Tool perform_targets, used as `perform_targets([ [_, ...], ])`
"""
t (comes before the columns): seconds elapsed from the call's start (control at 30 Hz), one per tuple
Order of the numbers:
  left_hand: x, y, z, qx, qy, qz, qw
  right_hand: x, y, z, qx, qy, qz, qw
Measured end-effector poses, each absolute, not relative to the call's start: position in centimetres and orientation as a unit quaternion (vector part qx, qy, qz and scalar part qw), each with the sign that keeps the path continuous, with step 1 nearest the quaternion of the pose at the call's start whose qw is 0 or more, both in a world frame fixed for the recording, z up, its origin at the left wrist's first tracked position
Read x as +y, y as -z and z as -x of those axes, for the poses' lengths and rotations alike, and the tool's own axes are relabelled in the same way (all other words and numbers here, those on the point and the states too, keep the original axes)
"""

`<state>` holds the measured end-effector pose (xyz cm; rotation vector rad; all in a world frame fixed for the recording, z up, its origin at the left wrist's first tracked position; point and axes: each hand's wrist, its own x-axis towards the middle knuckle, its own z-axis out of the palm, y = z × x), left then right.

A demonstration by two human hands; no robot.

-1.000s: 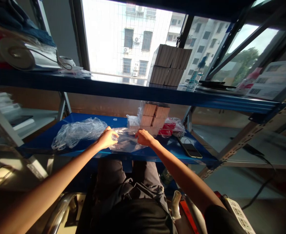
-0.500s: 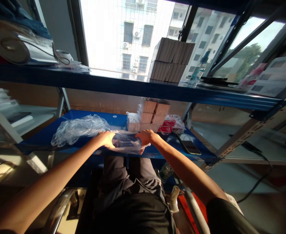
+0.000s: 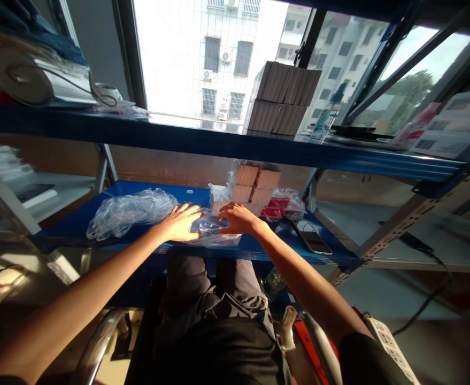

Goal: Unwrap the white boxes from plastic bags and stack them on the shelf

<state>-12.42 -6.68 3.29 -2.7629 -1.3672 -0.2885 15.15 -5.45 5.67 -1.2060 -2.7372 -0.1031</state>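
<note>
A clear plastic bag [image 3: 214, 239] lies flat along the front edge of the blue shelf [image 3: 197, 198]. My left hand [image 3: 180, 222] rests at its left side, fingers spread. On the other side, my right hand [image 3: 239, 218] touches the plastic with its thumb and fingers apart and bent. Between the hands the film looks wrinkled and shiny. A heap of crumpled clear plastic bags [image 3: 132, 213] sits left of my left hand. Behind my right hand stands a stack of small light-brown boxes [image 3: 254, 184], partly wrapped in clear film.
Red packs in plastic [image 3: 275, 207] lie right of the stack, with a phone [image 3: 316, 241] nearer the front corner. Above runs an upper blue shelf [image 3: 202, 140] bearing grey boxes [image 3: 285, 99]. Metal posts flank the workspace. Beside my right arm is a power strip [image 3: 393, 347].
Both hands have loosened from the bag's raised edges, and their fingers have spread over it. The bag now lies flatter and the hands sit slightly higher in view.
</note>
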Motion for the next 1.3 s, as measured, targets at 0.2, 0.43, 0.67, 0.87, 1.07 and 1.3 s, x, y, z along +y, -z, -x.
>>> perform_targets([
  [0.2, -6.5, -4.4, 11.7, -0.394, 0.211, 0.894, 0.035, -6.4, -6.2, -15.2, -0.909, 0.045, 0.365, 0.197],
  [0.43, -11.2, -14.2, 8.0, -0.246, 0.375, 0.884, 0.131, -10.0, -12.4, -13.7, -0.865, -0.002, 0.282, 0.415],
  [0.67, -13.6, -25.2, 6.4, -0.202, 0.484, 0.822, 0.223, -14.1, -19.4, -12.9, -0.82, 0.116, 0.178, 0.532],
  [0.87, -7.8, -31.6, 5.2, -0.374, 0.402, 0.814, 0.191, -12.3, -27.0, -13.7, -0.783, 0.197, 0.298, 0.509],
  [1.07, -2.1, -33.5, 2.4, -0.452, 0.309, 0.83, 0.108, -6.0, -33.5, -14.5, -0.716, 0.218, 0.517, 0.416],
  [1.3, 0.8, -32.2, 0.2, -0.472, 0.236, 0.847, 0.064, -0.8, -37.4, -16.0, -0.622, 0.235, 0.651, 0.366],
])
